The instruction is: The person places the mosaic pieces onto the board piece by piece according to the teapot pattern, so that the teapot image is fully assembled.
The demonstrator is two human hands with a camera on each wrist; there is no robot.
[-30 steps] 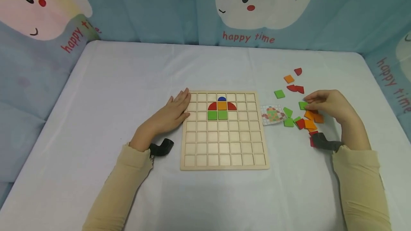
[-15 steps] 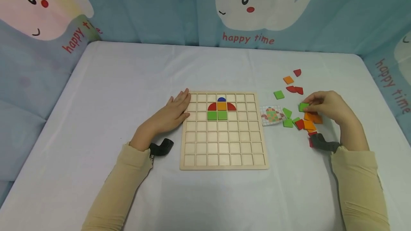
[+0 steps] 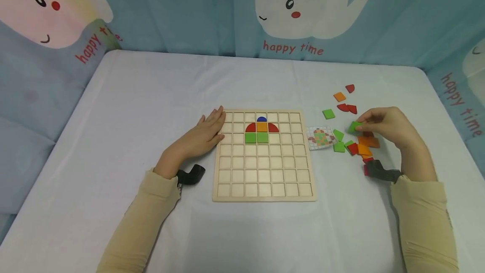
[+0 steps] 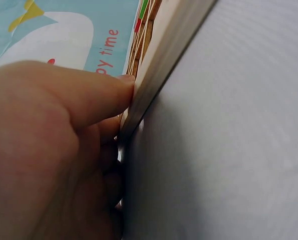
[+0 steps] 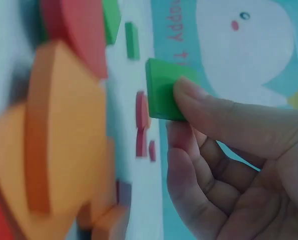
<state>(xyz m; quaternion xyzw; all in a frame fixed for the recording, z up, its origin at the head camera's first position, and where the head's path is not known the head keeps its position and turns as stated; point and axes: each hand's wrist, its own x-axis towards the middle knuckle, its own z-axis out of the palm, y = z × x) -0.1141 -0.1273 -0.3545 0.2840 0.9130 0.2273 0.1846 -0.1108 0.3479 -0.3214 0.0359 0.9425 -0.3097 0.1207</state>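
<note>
My right hand [image 3: 387, 124] pinches a green square tile [image 5: 164, 90] between thumb and fingers, over the pile of loose tiles. My left hand [image 3: 197, 139] lies with straight fingers along the left edge of the wooden grid board [image 3: 264, 201], its thumb and fingertips touching the frame. Near the board's top sit a blue half-round tile [image 3: 262, 119], an orange square tile [image 3: 262, 127] between two red quarter-round tiles [image 3: 251, 128], and two green square tiles [image 3: 250, 137] in the row below. A small printed pattern card [image 3: 321, 138] lies against the board's right side.
Loose orange tiles [image 3: 364, 150] and green tiles [image 3: 339, 147] lie right of the card, some overlapping. Farther back are red quarter-round tiles [image 3: 350, 88] and an orange tile [image 3: 339, 96]. A black wrist mount [image 3: 382, 172] overhangs red tiles. A printed curtain [image 3: 170, 12] stands behind the table.
My right hand has lifted the green square tile from beside the orange pile and tilted it, shifting slightly left. My left hand stays at the board's edge.
</note>
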